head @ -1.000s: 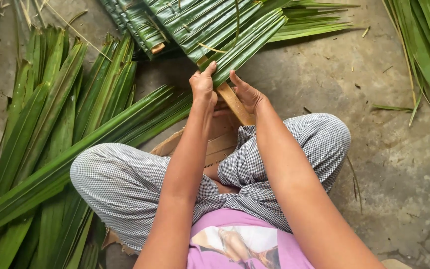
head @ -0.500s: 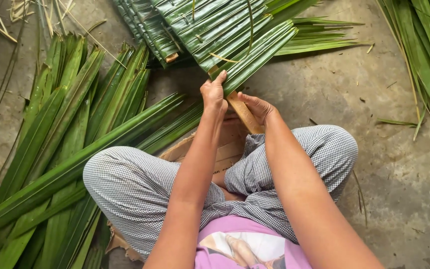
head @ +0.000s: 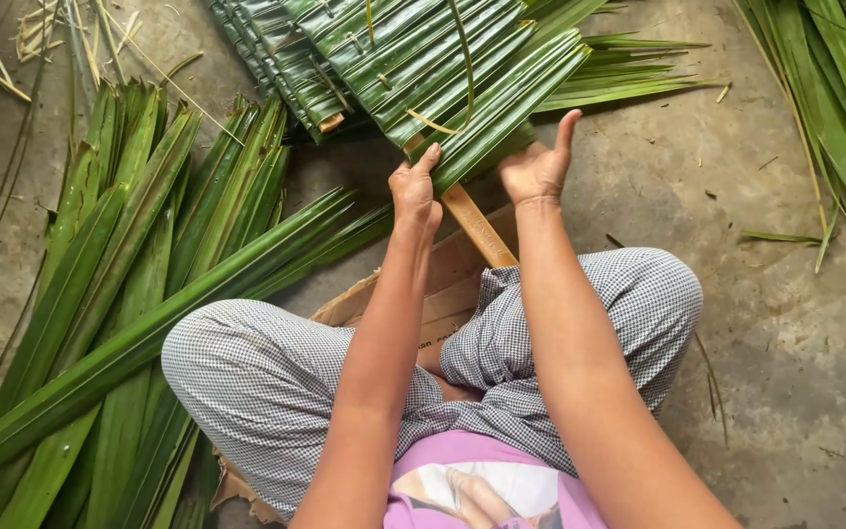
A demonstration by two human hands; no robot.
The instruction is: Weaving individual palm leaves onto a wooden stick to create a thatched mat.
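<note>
Palm-leaf panel point(head: 423, 69) lies on the concrete floor point(head: 785, 323) at the far edge of the view, straight in front of your crossed legs. It is made of folded green leaves set side by side, and thin pale slivers point(head: 430, 122) are pinned through some of them. Your left hand point(head: 415, 191) is closed on the near end of the folded leaf point(head: 501, 113) at the panel's edge, with the fingers curled around it from the left. Your right hand point(head: 539, 167) holds the same leaf from the right side; its palm presses under the leaf and the thumb points up, away from you. The two hands are close together, with only the leaf end and the wooden slat point(head: 477, 225) between them. This flat, light brown slat comes out from under the panel and runs towards your knees. A second stack of woven panels point(head: 276, 69) lies just to the left of the first one and is partly under it. Long loose palm leaves point(head: 119, 294) are spread on the floor at your left side, and some of them pass under your left knee. More loose leaves point(head: 834, 108) lie at the far right corner. You sit on a piece of brown cardboard point(head: 443, 284).
</note>
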